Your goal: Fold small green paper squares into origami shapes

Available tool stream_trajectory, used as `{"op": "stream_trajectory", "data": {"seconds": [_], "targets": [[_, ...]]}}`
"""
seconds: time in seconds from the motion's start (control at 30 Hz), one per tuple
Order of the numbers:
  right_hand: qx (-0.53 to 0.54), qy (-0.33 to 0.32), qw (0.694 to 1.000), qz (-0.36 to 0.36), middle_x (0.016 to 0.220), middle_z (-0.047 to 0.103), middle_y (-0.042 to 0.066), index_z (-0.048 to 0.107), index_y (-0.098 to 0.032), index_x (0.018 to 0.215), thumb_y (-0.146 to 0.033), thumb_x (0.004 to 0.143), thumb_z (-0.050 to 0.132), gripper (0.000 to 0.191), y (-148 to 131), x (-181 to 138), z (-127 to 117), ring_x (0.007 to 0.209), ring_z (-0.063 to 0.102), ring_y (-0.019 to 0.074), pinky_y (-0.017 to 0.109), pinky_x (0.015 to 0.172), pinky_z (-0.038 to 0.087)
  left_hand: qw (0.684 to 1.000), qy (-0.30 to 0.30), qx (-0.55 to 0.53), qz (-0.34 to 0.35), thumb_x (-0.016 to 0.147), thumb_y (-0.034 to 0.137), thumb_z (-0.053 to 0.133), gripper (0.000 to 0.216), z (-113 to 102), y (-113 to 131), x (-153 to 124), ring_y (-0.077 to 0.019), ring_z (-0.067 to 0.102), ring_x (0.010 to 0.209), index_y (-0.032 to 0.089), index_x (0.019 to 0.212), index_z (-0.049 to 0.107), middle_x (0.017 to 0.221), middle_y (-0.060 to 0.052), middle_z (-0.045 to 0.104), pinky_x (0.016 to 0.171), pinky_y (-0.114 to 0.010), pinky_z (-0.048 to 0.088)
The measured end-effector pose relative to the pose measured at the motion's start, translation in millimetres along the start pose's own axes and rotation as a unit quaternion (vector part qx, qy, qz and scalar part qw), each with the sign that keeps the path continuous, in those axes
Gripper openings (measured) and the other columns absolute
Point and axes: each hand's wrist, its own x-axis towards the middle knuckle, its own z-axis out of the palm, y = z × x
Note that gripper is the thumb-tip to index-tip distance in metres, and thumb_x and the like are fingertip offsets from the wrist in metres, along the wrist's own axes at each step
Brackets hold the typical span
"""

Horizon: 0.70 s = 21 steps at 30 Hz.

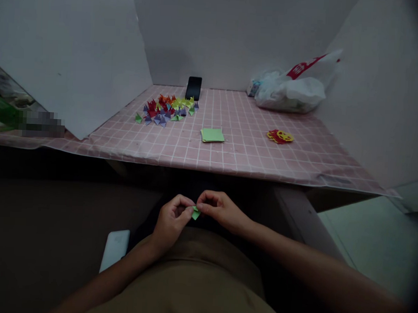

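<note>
Between my two hands, above my lap, is a small folded piece of green paper (pixel 195 213). My left hand (pixel 172 220) pinches its left side between thumb and fingers. The thumb and forefinger of my right hand (pixel 223 211) close on its upper right edge. Beyond the hands, on the table, lies a stack of square paper sheets (pixel 213 135) with a green one on top. Farther back to the left sits a cluster of small folded paper figures (pixel 165 110) in red, orange, yellow, purple and green.
A pink checked cloth (pixel 244 153) covers the table. A black phone (pixel 193 88) leans at the back. Red and yellow flat pieces (pixel 280 137) lie on the right, near a white plastic bag (pixel 291 93). White panels (pixel 236 36) enclose the table. A white device (pixel 115 248) rests beside my left forearm.
</note>
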Motion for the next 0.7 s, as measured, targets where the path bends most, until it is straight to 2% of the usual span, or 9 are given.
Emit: {"op": "stream_trajectory", "data": {"seconds": [0.4, 0.57, 0.7], "targets": [[-0.078, 0.021, 0.996, -0.046, 0.068, 0.056, -0.001, 0.061, -0.014, 0.073, -0.016, 0.078, 0.058, 0.006, 0, 0, 0, 0.065, 0.047, 0.0117, 0.024, 0.061, 0.035, 0.997, -0.018, -0.044, -0.061, 0.080, 0.033, 0.063, 0.018, 0, -3, 2, -0.0145, 0.054, 0.070, 0.016, 0.075, 0.062, 0.074, -0.001, 0.060, 0.066, -0.025, 0.045], [-0.040, 0.000, 0.998, -0.045, 0.072, 0.059, -0.001, 0.063, -0.015, 0.079, -0.014, 0.077, 0.060, 0.004, 0, 0, -1, 0.068, 0.050, 0.0121, 0.024, 0.064, 0.038, 0.995, -0.004, -0.070, -0.074, 0.079, 0.032, 0.065, 0.017, 0, -7, 2, -0.0137, 0.055, 0.071, 0.016, 0.074, 0.061, 0.075, 0.000, 0.060, 0.066, -0.024, 0.047], [-0.034, -0.001, 0.999, -0.037, 0.070, 0.058, -0.001, 0.062, -0.015, 0.079, -0.014, 0.076, 0.061, 0.004, 4, 1, -2, 0.065, 0.050, 0.0119, 0.024, 0.061, 0.038, 0.987, -0.008, -0.124, -0.098, 0.079, 0.032, 0.065, 0.017, 0, -12, 2, -0.0143, 0.057, 0.073, 0.016, 0.076, 0.062, 0.075, 0.000, 0.059, 0.072, -0.028, 0.051]]}}
